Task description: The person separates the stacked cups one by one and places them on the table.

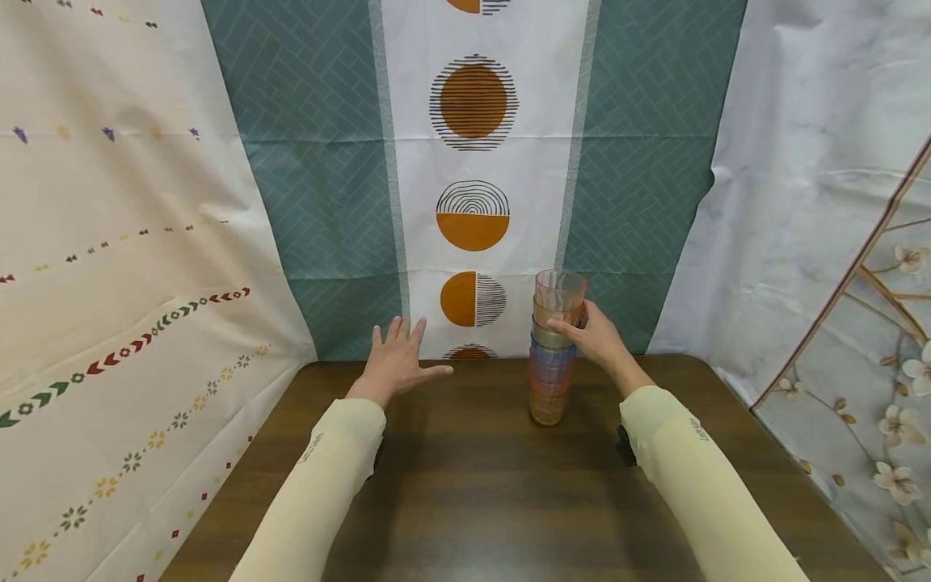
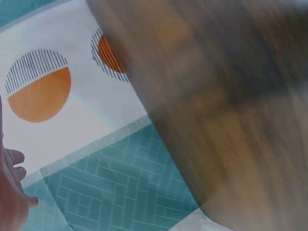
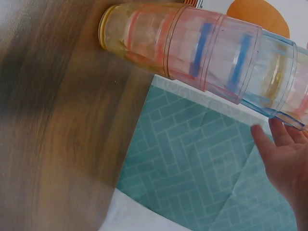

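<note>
The stack of cups point(image 1: 550, 368) is up near the back of the brown table point(image 1: 465, 477), right of the middle. The cups are round, smooth and see-through — pink, yellow, blue — tucked inside each other. The right hand point(image 1: 602, 338) holds the stack near the top, thumb in front, fingers bent around it. The left hand point(image 1: 395, 368) has its fingers spread wide and holds nothing. The table has wood stripes. Behind hangs a creased cloth point(image 1: 534, 186) with orange circles. Both pale sleeves point(image 1: 320, 477) have tiny writing — too small to read.
</note>
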Tool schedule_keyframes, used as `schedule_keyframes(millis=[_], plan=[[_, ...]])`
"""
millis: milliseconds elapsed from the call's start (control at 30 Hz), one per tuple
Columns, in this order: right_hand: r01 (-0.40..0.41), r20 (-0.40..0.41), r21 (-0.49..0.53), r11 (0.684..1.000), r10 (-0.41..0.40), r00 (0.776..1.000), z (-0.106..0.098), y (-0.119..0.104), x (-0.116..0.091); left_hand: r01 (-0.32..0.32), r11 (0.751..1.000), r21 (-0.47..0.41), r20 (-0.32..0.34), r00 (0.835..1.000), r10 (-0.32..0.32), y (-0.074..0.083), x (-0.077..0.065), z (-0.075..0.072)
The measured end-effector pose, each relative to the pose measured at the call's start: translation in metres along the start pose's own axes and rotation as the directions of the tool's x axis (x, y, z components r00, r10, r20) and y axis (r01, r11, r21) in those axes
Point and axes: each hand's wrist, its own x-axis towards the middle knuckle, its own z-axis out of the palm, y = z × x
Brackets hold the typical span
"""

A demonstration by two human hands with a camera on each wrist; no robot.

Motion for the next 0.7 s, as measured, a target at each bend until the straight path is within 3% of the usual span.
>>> schedule_keyframes(millis=[467, 700], plan=[[0.021, 0.003, 0.024, 0.999, -0.022, 1.000, 0.004, 0.009, -0.003, -0.058, 0.998, 0.000, -0.053, 0.997, 0.058, 0.033, 0.027, -0.015], [0.021, 0.001, 0.050, 0.999, -0.021, 1.000, 0.006, 0.010, -0.002, -0.049, 0.997, -0.054, -0.070, 0.997, 0.045, 0.047, 0.036, -0.027]])
